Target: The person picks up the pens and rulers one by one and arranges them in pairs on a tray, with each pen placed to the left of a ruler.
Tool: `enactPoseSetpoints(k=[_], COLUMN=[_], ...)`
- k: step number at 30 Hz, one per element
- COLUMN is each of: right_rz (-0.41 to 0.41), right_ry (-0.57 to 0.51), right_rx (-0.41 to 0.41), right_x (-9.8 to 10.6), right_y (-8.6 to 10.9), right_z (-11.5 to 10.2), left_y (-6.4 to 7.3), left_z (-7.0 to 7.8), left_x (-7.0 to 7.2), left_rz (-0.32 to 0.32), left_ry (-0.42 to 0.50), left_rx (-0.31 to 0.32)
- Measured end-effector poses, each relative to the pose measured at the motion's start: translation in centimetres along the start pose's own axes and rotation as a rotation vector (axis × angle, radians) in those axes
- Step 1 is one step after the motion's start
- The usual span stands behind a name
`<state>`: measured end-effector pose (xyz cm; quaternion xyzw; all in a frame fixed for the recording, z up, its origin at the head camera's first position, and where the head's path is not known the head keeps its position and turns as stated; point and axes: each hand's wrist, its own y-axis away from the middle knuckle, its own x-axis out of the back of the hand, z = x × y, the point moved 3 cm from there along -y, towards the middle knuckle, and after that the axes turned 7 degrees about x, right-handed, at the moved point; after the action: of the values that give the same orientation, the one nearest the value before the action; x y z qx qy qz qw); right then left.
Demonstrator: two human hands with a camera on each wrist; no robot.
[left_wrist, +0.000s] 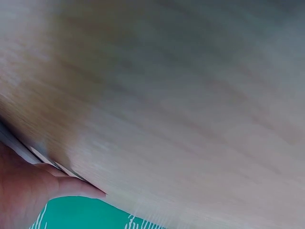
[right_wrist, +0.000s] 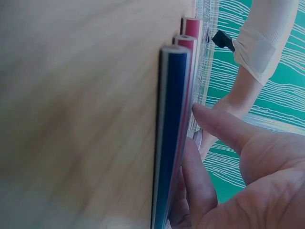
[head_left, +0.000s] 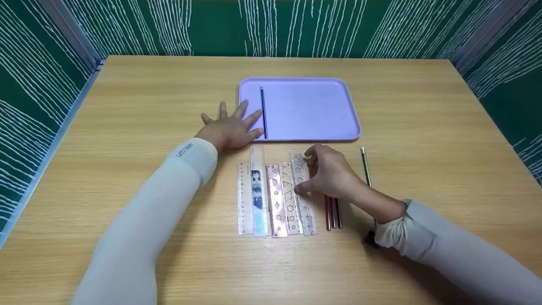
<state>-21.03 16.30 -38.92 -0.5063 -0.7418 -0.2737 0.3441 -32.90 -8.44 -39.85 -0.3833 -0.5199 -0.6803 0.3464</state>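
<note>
Near side of the tray [head_left: 311,110], 3 pencils [head_left: 333,217] & 5 rulers [head_left: 277,217] lie side by side, all outside it. Rt hand [head_left: 331,171] is over the rightmost ruler [head_left: 309,220], fingers bent; can't tell if it's gripped. Green pencil [head_left: 365,165] is off tray's near-rt corner. L hand [head_left: 230,129] splays over tray's left edge, gripping nothing. Tray holds 1 dark pencil [head_left: 264,112]; prob. early on, most items being outside.

The head camera looks forward and down on the light-brown wood-grain table [head_left: 423,127], which both wrist cameras view close and tilted, the right facing slim red and blue pencils [right_wrist: 172,105] the head view shares.
</note>
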Motion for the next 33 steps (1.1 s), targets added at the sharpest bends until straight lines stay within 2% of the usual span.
enactPoseSetpoints(k=[20, 25, 33], right_rz=[-0.021, -0.015, -0.049], right_ry=[-0.036, -0.037, -0.131], right_rx=[-0.024, -0.009, -0.039], right_x=[-0.08, -0.06, 0.08], right_y=[0.20, 0.22, 0.25], right_z=[-0.25, -0.13, -0.08], left_y=[-0.02, -0.11, -0.03], left_z=[0.00, 0.02, -0.03], left_x=[-0.02, -0.06, 0.02], left_rz=[0.009, 0.012, 0.006], left_ry=[-0.006, -0.007, -0.006], left_rx=[-0.007, -0.008, -0.009])
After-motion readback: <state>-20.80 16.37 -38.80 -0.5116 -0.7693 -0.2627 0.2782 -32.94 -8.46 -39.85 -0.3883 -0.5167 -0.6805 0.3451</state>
